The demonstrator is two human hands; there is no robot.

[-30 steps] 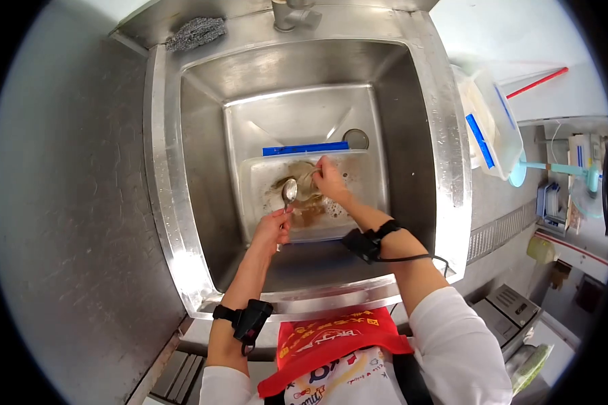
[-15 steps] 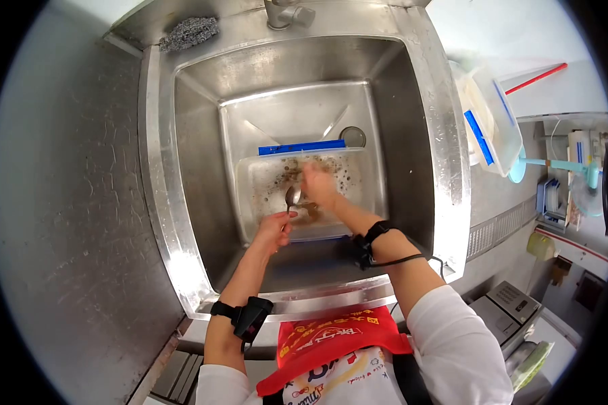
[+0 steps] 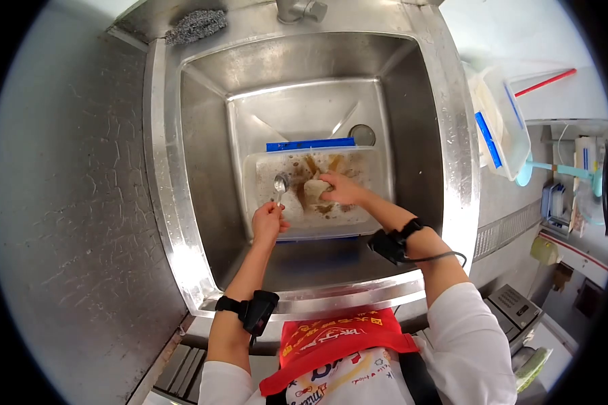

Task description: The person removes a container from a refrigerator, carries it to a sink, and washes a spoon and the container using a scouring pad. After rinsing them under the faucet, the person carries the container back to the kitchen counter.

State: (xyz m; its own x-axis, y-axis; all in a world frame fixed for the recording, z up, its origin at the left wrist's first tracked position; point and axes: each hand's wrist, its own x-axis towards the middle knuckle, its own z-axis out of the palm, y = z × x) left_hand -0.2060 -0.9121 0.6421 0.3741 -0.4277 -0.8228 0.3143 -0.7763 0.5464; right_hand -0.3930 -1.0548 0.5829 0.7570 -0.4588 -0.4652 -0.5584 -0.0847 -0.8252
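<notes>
My left hand (image 3: 269,221) pinches the handle of a metal spoon (image 3: 280,183), its bowl pointing away from me over the left part of a clear plastic tub (image 3: 383,202). Cloudy water with foam and brown patches lies in the tub. My right hand (image 3: 344,190) is closed on a pale, soft-looking piece, perhaps a cloth or sponge (image 3: 315,194), at the water in the tub's middle. Spoon and pale piece are apart. Blue clips (image 3: 311,144) run along the tub's far side.
The tub stands in a deep steel sink (image 3: 456,202) below a tap (image 3: 302,9). Near the drain lies a round strainer (image 3: 362,135). A steel wool pad (image 3: 197,26) rests on the back left ledge. At right stands another clear tub (image 3: 503,121) with a blue clip.
The right hand has moved right and slightly down, and the pale piece in it now shows. The spoon has shifted left and up, away from that hand. The view has moved slightly.
</notes>
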